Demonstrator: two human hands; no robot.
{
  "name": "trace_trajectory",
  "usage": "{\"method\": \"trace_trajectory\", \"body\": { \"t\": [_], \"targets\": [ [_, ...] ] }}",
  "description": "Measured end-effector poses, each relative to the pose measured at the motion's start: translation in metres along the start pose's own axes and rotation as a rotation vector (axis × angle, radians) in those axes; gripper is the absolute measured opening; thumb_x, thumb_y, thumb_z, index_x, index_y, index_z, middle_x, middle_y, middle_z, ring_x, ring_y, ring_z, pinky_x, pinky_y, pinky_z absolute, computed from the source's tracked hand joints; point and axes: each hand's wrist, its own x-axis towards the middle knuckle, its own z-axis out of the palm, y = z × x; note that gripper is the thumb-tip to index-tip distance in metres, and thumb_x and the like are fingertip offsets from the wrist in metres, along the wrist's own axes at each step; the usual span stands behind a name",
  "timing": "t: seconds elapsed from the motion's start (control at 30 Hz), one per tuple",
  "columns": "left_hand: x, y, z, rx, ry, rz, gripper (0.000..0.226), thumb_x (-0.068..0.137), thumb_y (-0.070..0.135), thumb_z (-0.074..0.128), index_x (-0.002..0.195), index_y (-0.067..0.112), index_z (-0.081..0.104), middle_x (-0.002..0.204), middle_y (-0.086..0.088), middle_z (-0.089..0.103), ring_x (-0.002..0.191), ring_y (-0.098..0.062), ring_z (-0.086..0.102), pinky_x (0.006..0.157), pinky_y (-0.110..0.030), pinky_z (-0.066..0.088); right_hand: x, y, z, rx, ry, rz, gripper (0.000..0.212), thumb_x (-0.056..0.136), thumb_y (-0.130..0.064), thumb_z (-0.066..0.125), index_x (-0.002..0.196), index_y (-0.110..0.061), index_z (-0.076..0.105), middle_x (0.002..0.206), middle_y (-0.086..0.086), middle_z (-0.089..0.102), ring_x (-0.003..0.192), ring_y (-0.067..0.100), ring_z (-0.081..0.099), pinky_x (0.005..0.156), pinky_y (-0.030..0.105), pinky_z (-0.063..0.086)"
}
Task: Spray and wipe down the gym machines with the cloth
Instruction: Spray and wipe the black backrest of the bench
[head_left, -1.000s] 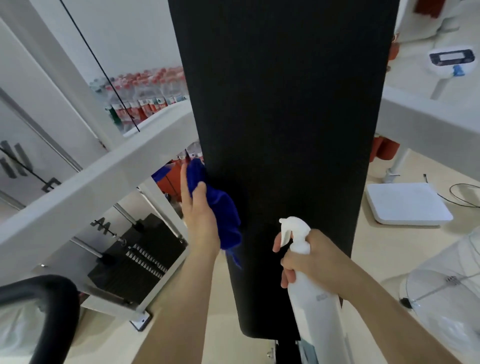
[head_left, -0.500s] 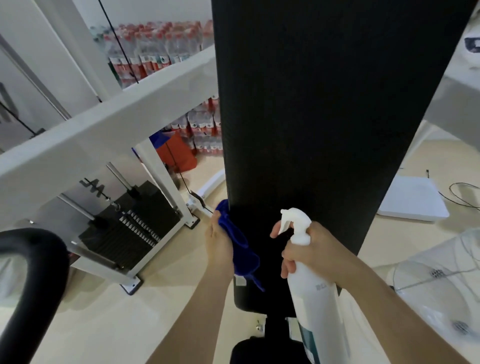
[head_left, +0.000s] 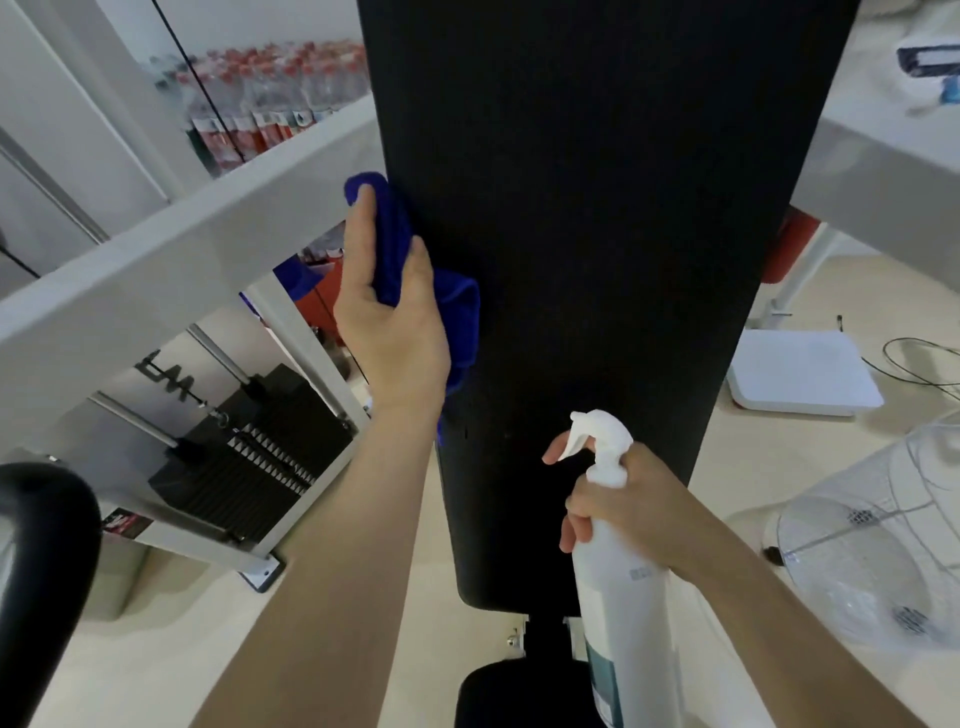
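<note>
Worn on the person's head, one wide-angle camera faces forward and steeply down, close against a black pad (head_left: 597, 260) that fills the centre. The left hand (head_left: 389, 322) and right hand (head_left: 628, 504) reach in from the bottom edge, above the floor (head_left: 156, 649).

The blue cloth (head_left: 460, 312) is bunched into soft folds and pressed against the left edge of the long black pad (head_left: 597, 234), gripped there by the left hand (head_left: 389, 332) with a loose corner hanging below the wrist. The pad is dark, finely textured and stands nearly upright, narrowing toward its rounded lower end. The white spray bottle (head_left: 618, 597), teal-labelled low down, is held upright by its neck in the right hand (head_left: 631, 501), its nozzle facing the pad's lower part.
</note>
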Motion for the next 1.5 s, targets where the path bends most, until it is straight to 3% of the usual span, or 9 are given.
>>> {"method": "trace_trajectory", "body": {
  "t": [0.2, 0.37, 0.5, 0.63, 0.77, 0.9, 1.1, 1.3, 1.5],
  "targets": [
    [-0.024, -0.047, 0.002, 0.627, -0.33, 0.76, 0.05, 0.093, -0.001, 0.049, 0.141, 0.007, 0.043, 0.15, -0.009, 0.035, 0.144, -0.029, 0.022, 0.12, -0.042, 0.018, 0.004, 0.011, -0.017, 0.002, -0.012, -0.027, 0.034, 0.068, -0.021, 0.057, 0.1, -0.032, 0.061, 0.057, 0.003, 0.062, 0.072, 0.028, 0.073, 0.089, 0.052, 0.056],
    [-0.072, -0.113, -0.046, 0.955, -0.811, 1.028, 0.058, 0.086, 0.004, 0.047, 0.141, 0.019, 0.038, 0.146, -0.004, 0.035, 0.146, -0.02, 0.018, 0.121, -0.038, 0.006, 0.003, 0.016, -0.014, 0.0, -0.044, -0.053, 0.036, 0.067, -0.018, 0.054, 0.102, -0.026, 0.062, 0.058, 0.009, 0.062, 0.07, 0.026, 0.072, 0.089, 0.042, 0.055],
    [-0.095, -0.137, -0.094, 1.272, -1.332, 1.199, 0.086, 0.063, 0.013, 0.081, 0.141, 0.025, 0.046, 0.148, 0.001, 0.045, 0.141, -0.02, 0.034, 0.116, -0.045, 0.013, -0.003, 0.02, -0.002, -0.019, -0.054, -0.028, 0.029, 0.069, -0.02, 0.058, 0.096, -0.025, 0.066, 0.064, 0.008, 0.067, 0.07, 0.019, 0.071, 0.081, 0.033, 0.052],
    [-0.055, -0.102, -0.078, 1.11, -0.999, 1.255, 0.063, 0.084, 0.006, 0.053, 0.144, 0.02, 0.041, 0.149, -0.006, 0.043, 0.142, -0.024, 0.03, 0.118, -0.046, 0.011, -0.009, 0.026, 0.012, 0.011, -0.022, -0.057, 0.027, 0.072, -0.015, 0.057, 0.092, -0.031, 0.064, 0.066, 0.015, 0.064, 0.065, 0.017, 0.07, 0.072, 0.024, 0.051],
    [-0.012, -0.082, -0.062, 0.974, -0.641, 1.12, 0.063, 0.084, -0.001, 0.061, 0.142, 0.017, 0.043, 0.147, -0.013, 0.044, 0.141, -0.028, 0.029, 0.117, -0.048, 0.018, -0.011, 0.043, 0.024, 0.052, 0.04, -0.095, 0.032, 0.071, -0.017, 0.057, 0.102, -0.025, 0.061, 0.06, 0.008, 0.061, 0.068, 0.025, 0.072, 0.076, 0.034, 0.056],
    [-0.049, -0.131, -0.074, 0.838, -0.612, 1.073, 0.061, 0.082, -0.006, 0.057, 0.139, 0.014, 0.046, 0.144, -0.015, 0.046, 0.139, -0.029, 0.032, 0.118, -0.047, 0.021, -0.007, 0.068, 0.037, 0.125, 0.114, -0.136, 0.024, 0.07, -0.019, 0.059, 0.094, -0.014, 0.061, 0.058, 0.006, 0.061, 0.071, 0.033, 0.072, 0.082, 0.046, 0.059],
    [-0.118, -0.215, -0.12, 0.857, -0.692, 1.075, 0.063, 0.086, 0.0, 0.049, 0.144, 0.017, 0.034, 0.147, -0.007, 0.036, 0.14, -0.027, 0.031, 0.112, -0.051, 0.031, 0.006, 0.116, 0.053, 0.233, 0.034, -0.232, 0.026, 0.071, -0.012, 0.056, 0.096, -0.012, 0.064, 0.055, 0.007, 0.056, 0.066, 0.032, 0.069, 0.076, 0.04, 0.057],
    [-0.145, -0.234, -0.113, 0.868, -0.505, 1.035, 0.059, 0.085, 0.004, 0.046, 0.142, 0.017, 0.038, 0.147, -0.009, 0.038, 0.14, -0.027, 0.03, 0.119, -0.042, 0.015, 0.032, 0.17, 0.056, 0.312, -0.01, -0.338, 0.029, 0.082, -0.002, 0.056, 0.106, -0.016, 0.065, 0.056, 0.01, 0.052, 0.063, 0.031, 0.066, 0.066, 0.034, 0.057],
    [-0.112, -0.204, -0.096, 0.913, -0.447, 1.072, 0.057, 0.092, 0.02, 0.04, 0.148, 0.016, 0.03, 0.152, -0.013, 0.036, 0.143, -0.025, 0.026, 0.118, -0.047, 0.019, 0.051, 0.186, 0.046, 0.388, -0.033, -0.492, 0.022, 0.082, -0.003, 0.051, 0.097, -0.012, 0.065, 0.053, 0.006, 0.052, 0.059, 0.031, 0.063, 0.06, 0.034, 0.055]
  ]
}}
